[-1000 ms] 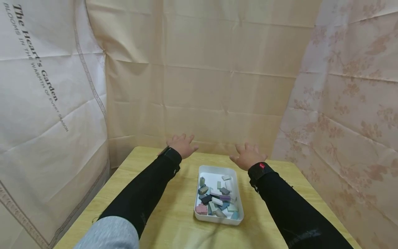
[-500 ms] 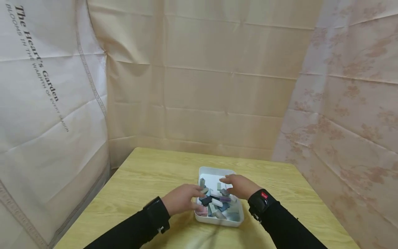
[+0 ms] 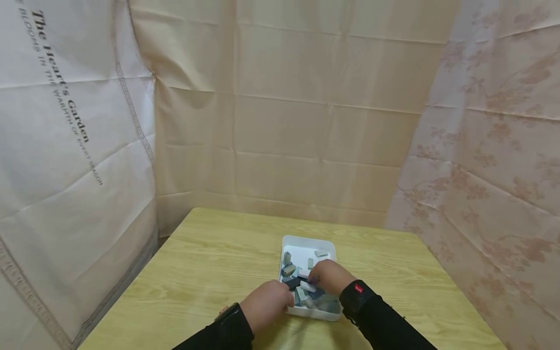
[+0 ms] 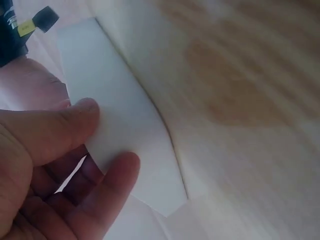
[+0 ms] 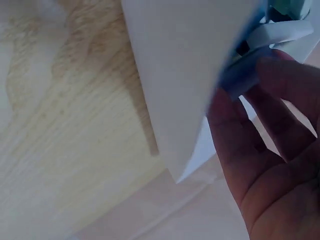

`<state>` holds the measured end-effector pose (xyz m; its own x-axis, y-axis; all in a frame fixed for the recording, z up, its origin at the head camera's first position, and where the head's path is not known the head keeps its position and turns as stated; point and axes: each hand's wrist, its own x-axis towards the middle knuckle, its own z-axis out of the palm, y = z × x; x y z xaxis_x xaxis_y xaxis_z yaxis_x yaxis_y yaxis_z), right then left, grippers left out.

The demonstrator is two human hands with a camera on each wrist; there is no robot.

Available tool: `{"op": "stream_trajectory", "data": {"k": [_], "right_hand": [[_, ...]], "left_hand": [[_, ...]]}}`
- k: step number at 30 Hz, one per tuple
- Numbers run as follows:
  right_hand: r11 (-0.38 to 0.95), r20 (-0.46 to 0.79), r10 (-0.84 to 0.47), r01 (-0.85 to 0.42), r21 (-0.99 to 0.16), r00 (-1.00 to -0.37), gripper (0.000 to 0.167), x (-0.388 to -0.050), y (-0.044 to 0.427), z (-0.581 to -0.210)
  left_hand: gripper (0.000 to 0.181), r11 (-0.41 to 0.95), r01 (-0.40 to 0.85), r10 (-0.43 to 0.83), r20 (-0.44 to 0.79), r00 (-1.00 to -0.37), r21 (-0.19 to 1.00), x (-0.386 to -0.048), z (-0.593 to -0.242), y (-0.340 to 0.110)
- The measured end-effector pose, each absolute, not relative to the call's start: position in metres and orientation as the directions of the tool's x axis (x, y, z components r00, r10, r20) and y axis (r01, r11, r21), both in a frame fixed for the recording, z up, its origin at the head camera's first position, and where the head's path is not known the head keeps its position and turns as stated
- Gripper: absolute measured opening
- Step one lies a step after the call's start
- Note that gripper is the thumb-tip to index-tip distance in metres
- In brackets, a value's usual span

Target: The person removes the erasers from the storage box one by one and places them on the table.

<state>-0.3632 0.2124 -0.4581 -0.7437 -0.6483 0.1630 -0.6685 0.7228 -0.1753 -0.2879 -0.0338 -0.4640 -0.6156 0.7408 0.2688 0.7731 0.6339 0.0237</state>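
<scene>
A white tray (image 3: 308,240) of small coloured blocks stands on the table. Over its near left corner is my left hand (image 3: 268,302). In the left wrist view its thumb and another fingertip lie against the tray's outer wall (image 4: 125,125); whether its other fingers hold anything is hidden. My right hand (image 3: 332,277) reaches over the right rim and pinches a purple block (image 5: 244,75), bluish in the right wrist view, between thumb and fingers. A white block (image 5: 280,33) lies beside it. Near my left fingers is a dark block (image 3: 291,283).
Pale wood tabletop (image 3: 227,248) surrounds the tray. Behind it hangs a beige cloth (image 3: 280,131). A white printed cloth (image 3: 78,194) hangs at the left, and a floral cloth (image 3: 485,184) at the right.
Both hands come back from the far table edge to the tray. The left hand reaches its near left corner; the right dips among the blocks and takes hold of the purple one.
</scene>
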Motion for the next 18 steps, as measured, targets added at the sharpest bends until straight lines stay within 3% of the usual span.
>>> {"op": "stream_trajectory", "data": {"k": [6, 11, 18], "right_hand": [[0.737, 0.232, -0.615, -0.654, -0.171, -0.753, 0.015, -0.355, 0.222, -0.443], [0.837, 0.289, -0.480, -0.531, -0.132, -0.828, 0.020, -0.349, 0.257, -0.420], [0.913, 0.246, -0.356, -0.391, -0.112, -0.902, 0.019, -0.348, 0.330, -0.439]], "left_hand": [[0.017, 0.669, 0.743, 0.720, 0.237, -0.652, 0.011, -0.285, -0.461, -0.028], [0.020, 0.710, 0.705, 0.687, 0.221, -0.693, 0.004, -0.283, -0.461, -0.024], [0.019, 0.719, 0.694, 0.676, 0.204, -0.708, 0.028, -0.279, -0.458, -0.025]]}}
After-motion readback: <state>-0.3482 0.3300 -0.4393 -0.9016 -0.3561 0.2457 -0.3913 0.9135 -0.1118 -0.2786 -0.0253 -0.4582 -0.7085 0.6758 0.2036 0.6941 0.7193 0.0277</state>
